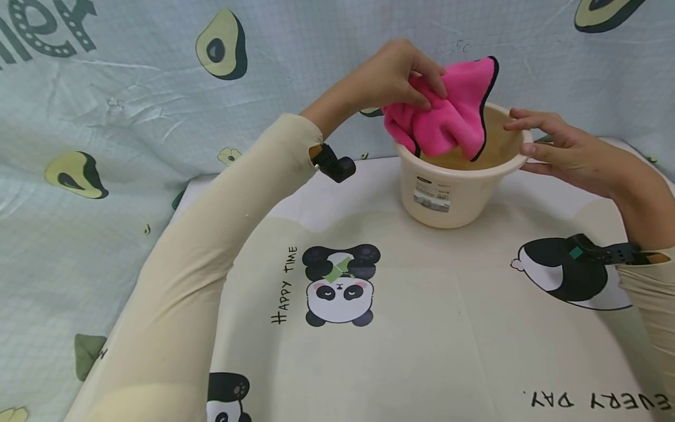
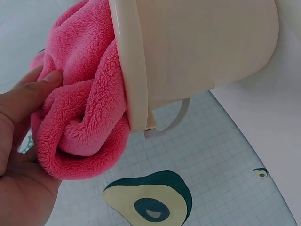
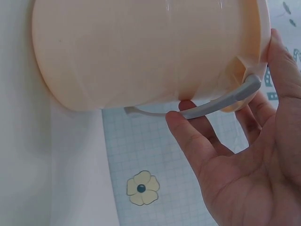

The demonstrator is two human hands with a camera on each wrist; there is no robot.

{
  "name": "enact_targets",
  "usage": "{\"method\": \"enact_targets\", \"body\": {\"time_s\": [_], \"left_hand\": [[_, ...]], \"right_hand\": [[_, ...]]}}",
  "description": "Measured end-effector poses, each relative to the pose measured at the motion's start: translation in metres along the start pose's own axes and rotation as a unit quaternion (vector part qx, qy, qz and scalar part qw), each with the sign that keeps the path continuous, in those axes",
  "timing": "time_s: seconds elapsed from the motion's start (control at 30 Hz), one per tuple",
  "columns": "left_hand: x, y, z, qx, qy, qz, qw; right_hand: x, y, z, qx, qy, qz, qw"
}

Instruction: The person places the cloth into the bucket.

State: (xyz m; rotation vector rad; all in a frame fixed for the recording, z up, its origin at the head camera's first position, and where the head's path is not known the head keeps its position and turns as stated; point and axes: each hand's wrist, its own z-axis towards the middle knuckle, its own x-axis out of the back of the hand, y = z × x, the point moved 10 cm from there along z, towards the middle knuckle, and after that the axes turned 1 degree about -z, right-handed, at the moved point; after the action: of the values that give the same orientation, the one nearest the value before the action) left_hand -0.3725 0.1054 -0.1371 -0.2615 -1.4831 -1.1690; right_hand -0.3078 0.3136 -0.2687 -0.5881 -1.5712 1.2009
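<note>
A pink plush cloth (image 1: 448, 117) with black edging is bunched in my left hand (image 1: 403, 73), which grips it between thumb and fingers. The cloth hangs over the mouth of a cream plastic bucket (image 1: 448, 196), its lower folds at the opening. In the left wrist view the cloth (image 2: 89, 103) lies against the bucket's rim (image 2: 131, 70). My right hand (image 1: 572, 146) holds the rim's right side, fingertips over the edge and thumb outside. In the right wrist view the bucket's grey handle (image 3: 211, 107) hangs down, with lower fingers (image 3: 188, 134) beside it.
The bucket stands upright towards the back of the table, whose cover (image 1: 422, 328) carries panda prints and lettering. Right behind the table hangs a pale blue curtain (image 1: 316, 35) with avocado prints. Each wrist wears a black strapped camera (image 1: 337, 165).
</note>
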Motion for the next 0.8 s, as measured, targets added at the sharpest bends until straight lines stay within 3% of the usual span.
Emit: {"method": "enact_targets", "body": {"time_s": [0.3, 0.53, 0.67, 0.8], "left_hand": [[-0.006, 0.000, -0.003, 0.007, -0.038, 0.016, 0.9991], [0.000, 0.000, -0.010, -0.014, -0.023, 0.045, 0.9986], [0.003, -0.002, -0.020, -0.013, -0.016, 0.081, 0.9965], [0.002, -0.004, -0.040, -0.031, -0.003, 0.135, 0.9903]], "right_hand": [[0.000, 0.001, -0.001, -0.006, 0.000, -0.012, 0.9999], [0.002, 0.002, -0.002, -0.008, 0.006, -0.004, 0.9999], [0.001, 0.000, -0.003, -0.003, 0.007, -0.012, 0.9999], [0.000, -0.003, -0.004, 0.004, 0.011, -0.027, 0.9996]]}}
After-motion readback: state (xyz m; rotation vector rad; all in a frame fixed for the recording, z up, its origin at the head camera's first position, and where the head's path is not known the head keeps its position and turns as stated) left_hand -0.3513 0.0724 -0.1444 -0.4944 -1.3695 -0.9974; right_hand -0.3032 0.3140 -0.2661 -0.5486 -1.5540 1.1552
